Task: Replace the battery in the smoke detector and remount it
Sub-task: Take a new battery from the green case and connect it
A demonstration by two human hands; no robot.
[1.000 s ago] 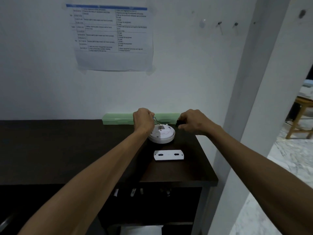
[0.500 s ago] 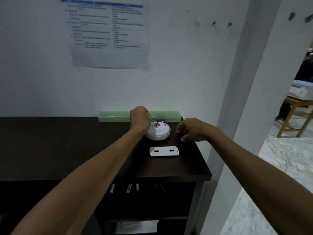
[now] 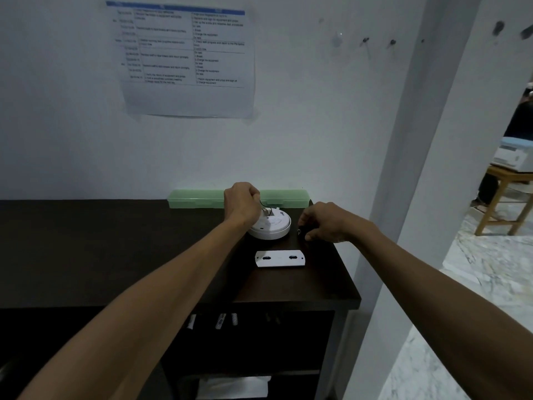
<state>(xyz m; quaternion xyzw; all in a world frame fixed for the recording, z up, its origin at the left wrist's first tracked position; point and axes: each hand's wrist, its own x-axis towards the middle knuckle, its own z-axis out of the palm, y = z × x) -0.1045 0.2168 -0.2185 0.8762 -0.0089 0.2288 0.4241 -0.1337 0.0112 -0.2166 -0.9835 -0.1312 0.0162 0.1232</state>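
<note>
A round white smoke detector (image 3: 274, 226) lies back-side up on the dark table (image 3: 115, 249), near its right end. Thin black wires rise from its back into my left hand (image 3: 241, 202), which pinches them above the detector's left part. My right hand (image 3: 324, 222) is just right of the detector, fingers curled round a small dark battery (image 3: 300, 230) low over the table. A white mounting plate (image 3: 280, 258) with two slots lies flat in front of the detector.
A long pale green plastic box (image 3: 199, 198) lies against the wall behind the detector. A printed sheet (image 3: 184, 59) hangs on the wall above. The table's right edge (image 3: 350, 281) meets a white pillar; shelves sit below the tabletop.
My right hand has moved with the battery from behind the detector's right side toward me and down to the table. My left hand stays on the wires.
</note>
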